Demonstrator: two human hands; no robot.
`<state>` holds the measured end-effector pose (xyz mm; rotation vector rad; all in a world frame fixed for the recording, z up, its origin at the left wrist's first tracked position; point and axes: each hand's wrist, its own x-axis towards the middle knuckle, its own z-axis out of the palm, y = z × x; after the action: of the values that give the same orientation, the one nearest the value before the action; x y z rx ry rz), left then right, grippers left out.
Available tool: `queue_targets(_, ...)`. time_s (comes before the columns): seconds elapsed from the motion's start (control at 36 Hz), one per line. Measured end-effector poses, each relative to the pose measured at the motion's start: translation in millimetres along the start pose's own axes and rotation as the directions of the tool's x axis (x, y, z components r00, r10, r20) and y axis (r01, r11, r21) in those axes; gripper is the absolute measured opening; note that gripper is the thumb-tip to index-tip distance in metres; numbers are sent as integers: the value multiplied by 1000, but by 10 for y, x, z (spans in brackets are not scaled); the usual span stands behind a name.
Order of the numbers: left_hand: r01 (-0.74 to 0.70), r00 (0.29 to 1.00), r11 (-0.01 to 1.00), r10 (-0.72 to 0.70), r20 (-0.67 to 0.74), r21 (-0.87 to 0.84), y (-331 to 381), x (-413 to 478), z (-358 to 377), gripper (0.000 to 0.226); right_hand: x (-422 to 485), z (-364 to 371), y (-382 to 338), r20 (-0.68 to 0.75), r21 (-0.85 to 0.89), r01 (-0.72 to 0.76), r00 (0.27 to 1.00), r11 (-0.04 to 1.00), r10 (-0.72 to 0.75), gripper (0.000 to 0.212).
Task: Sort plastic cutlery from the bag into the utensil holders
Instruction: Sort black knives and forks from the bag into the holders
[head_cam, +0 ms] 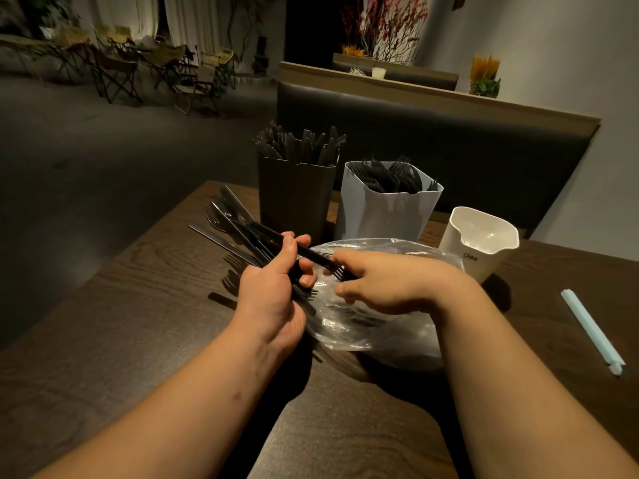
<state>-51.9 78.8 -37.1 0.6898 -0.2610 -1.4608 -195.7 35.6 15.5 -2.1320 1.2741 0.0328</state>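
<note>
Close head-worn view, down onto table (114,340)

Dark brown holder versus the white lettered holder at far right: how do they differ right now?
The dark brown holder is packed with black cutlery standing above its rim; the white holder shows only its bare inside. The dark brown holder looks taller, the white holder squatter, with lettering on its side. Both stand upright on the wooden table.
</note>
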Motion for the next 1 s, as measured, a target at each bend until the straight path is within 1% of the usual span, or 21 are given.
queue_targets(0.06, 13, 1000, 999, -12, 10, -31, 13, 0, -5, 31, 3, -10, 3, -38, 15, 18, 999, 1000, -17, 32)
queue_targets(0.08, 13, 1000, 999, -13, 13, -51, 25, 5, -4, 34, 6, -18, 7, -50, 74, 17, 999, 997, -14, 30)
queue_targets(0.17, 0, 1000, 996, 1, 10, -87, 62, 21, -3, 37, 18, -53, 54, -136, 271, 20, 991, 962, 17, 11)
queue_targets(0.19, 4, 1000, 995, -3, 8, -96, 72, 19, -2, 33, 11, -71, 79, -163, 328, 29, 986, 944, 27, 14)
queue_targets(0.25, 17, 1000, 994, -16, 14, -107, 79, 15, 2, 28, -23, -125, 134, -159, 471, 59, 987, 880, 18, 19)
queue_targets(0.31, 22, 1000, 994, -19, 24, -112, 78, 12, -1, 37, -64, -187, 184, -122, 612, 69, 993, 788, 8, 18)
queue_targets(0.36, 20, 999, 994, -17, 35, -106, 74, 8, 4, 42, -80, -231, 246, -110, 731, 52, 993, 680, 42, 18)
queue_targets(0.44, 10, 999, 995, -5, 45, -102, 69, -19, 33, 27, -75, -242, 306, -83, 799, 6, 991, 601, 101, 20)
queue_targets(0.5, 13, 999, 994, -7, 53, -106, 60, -22, 36, 31, -79, -235, 284, -63, 835, -5, 993, 550, 105, 19)
queue_targets(0.53, 12, 998, 994, -6, 59, -112, 57, -19, 31, 29, -76, -238, 258, -88, 856, 16, 990, 516, 114, 16)
queue_targets(0.56, 13, 998, 993, -5, 69, -118, 55, -18, 27, 24, -66, -243, 227, -142, 875, 55, 979, 481, 147, 14)
queue_targets(0.58, 15, 997, 992, -5, 82, -123, 51, -22, 31, 21, -51, -238, 190, -215, 890, 108, 956, 442, 200, 12)
queue_targets(0.64, 19, 994, 993, -6, 108, -119, 39, -38, 40, 21, -8, -207, 110, -354, 899, 225, 879, 376, 319, 9)
queue_targets(0.67, 19, 992, 993, -5, 124, -113, 25, -48, 50, 20, 26, -184, 71, -398, 896, 268, 840, 355, 370, 7)
queue_targets(0.72, 28, 987, 994, -12, 158, -102, -3, -82, 70, 19, 87, -113, -7, -442, 893, 326, 771, 312, 459, 8)
queue_targets(0.78, 31, 983, 995, -13, 183, -93, -21, -110, 86, 22, 124, -34, -84, -455, 890, 375, 716, 258, 529, 5)
queue_targets(0.83, 41, 980, 994, -19, 198, -105, -20, -116, 82, 23, 155, 22, -152, -468, 877, 436, 688, 199, 554, 5)
queue_targets(0.86, 47, 979, 993, -25, 200, -105, -12, -120, 84, 21, 171, 42, -178, -484, 865, 465, 673, 190, 559, 6)
queue_targets(0.89, 54, 979, 994, -34, 199, -95, -6, -123, 91, 20, 184, 54, -193, -511, 847, 492, 646, 203, 567, 6)
queue_targets(0.94, 69, 982, 996, -59, 179, -52, -17, -107, 85, 24, 198, 47, -197, -590, 792, 546, 568, 273, 575, 6)
queue_targets(1.0, 51, 987, 998, -57, 151, 45, -54, -79, 61, 18, 189, -10, -179, -680, 716, 600, 481, 357, 554, 11)
